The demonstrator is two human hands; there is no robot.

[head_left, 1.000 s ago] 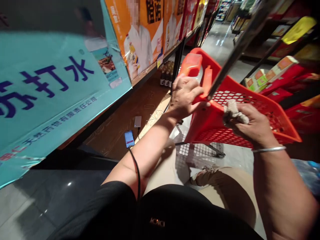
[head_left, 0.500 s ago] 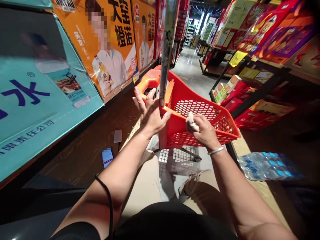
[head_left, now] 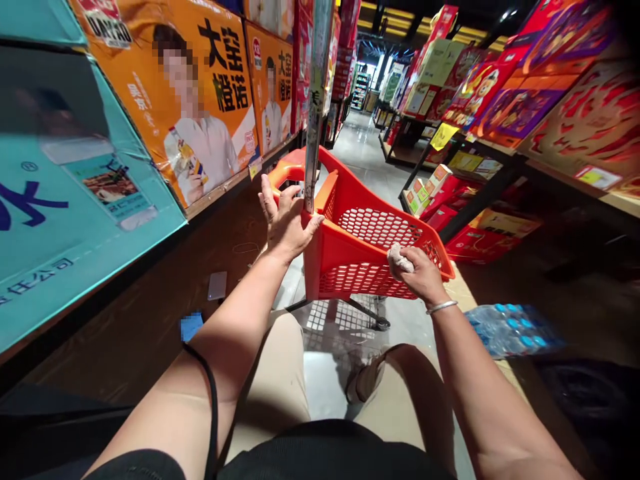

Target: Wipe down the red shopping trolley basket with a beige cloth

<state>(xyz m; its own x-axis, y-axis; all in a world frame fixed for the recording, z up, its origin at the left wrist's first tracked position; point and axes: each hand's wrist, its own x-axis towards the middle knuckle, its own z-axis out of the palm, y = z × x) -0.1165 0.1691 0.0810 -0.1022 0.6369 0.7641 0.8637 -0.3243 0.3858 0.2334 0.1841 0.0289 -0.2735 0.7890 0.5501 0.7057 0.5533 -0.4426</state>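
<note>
A red plastic shopping basket cart (head_left: pixel 350 230) with hexagonal holes stands in front of my knees. At its near left corner, beside an upright metal pole (head_left: pixel 314 107), rests my left hand (head_left: pixel 289 223). Its fingers and thumb are spread against the cart, around the foot of the pole. My right hand (head_left: pixel 423 273) is closed around a crumpled whitish cloth (head_left: pixel 400 258), held at the cart's long near side rim. Most of the cloth is hidden in the fist. The visible part of the basket's inside shows only its perforated walls.
Orange drink cartons (head_left: pixel 200 100) and a teal carton (head_left: pixel 75 200) line the left shelf. Red gift boxes (head_left: pixel 490 227) fill the right shelves. A pack of water bottles (head_left: pixel 510 330) lies low at right. A white power bank (head_left: pixel 217 285) lies at left.
My right hand has slid along the basket's side rim toward its far right end with the cloth. My left hand stays at the pole. The whole view has shifted slightly.
</note>
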